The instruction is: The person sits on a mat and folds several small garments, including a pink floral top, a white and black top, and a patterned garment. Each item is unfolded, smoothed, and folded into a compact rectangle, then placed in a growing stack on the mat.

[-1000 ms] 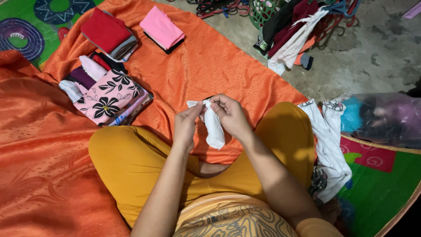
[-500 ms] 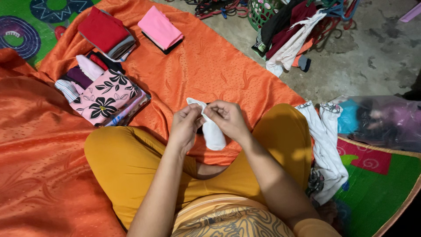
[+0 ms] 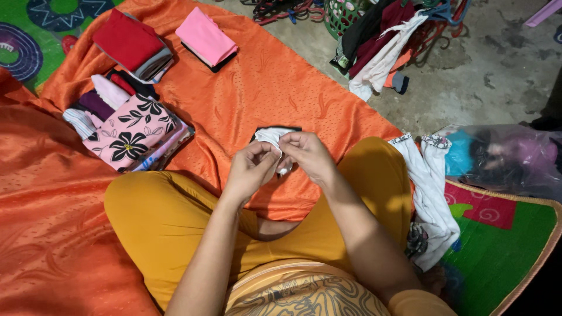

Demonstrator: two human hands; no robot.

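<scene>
small white cloth (image 3: 273, 138): a sock or something like it, hard to tell, bunched up and held in the air above the orange sheet (image 3: 275, 88), just in front of the crossed legs in yellow trousers (image 3: 170, 216). One only.
left hand (image 3: 249, 169): fingers closed, pinching the cloth's left side.
right hand (image 3: 307, 155): also closed on it from the right, thumb and fingers pressing the fabric in. Both hands touch each other around it.
step: looks to me like mid-fold or rolling the piece into a tight bundle, most of it already gathered inside the grip.
next move needs: my guess, a firm tuck of the loose end hanging under the fingers, keeping the pinch so it doesn't spring open.
dark strip (image 3: 280, 127): peeks out right behind the cloth; can't tell what it is.
folded stacks: three on the sheet — floral pink pile (image 3: 130, 131), red pile (image 3: 129, 42), pink pile (image 3: 205, 36).
unfolded white garment (image 3: 430, 193): one, beside the right knee.
green basket (image 3: 342, 13): one, clothes spilling out.
plastic bag (image 3: 503, 155): one, far right.
</scene>
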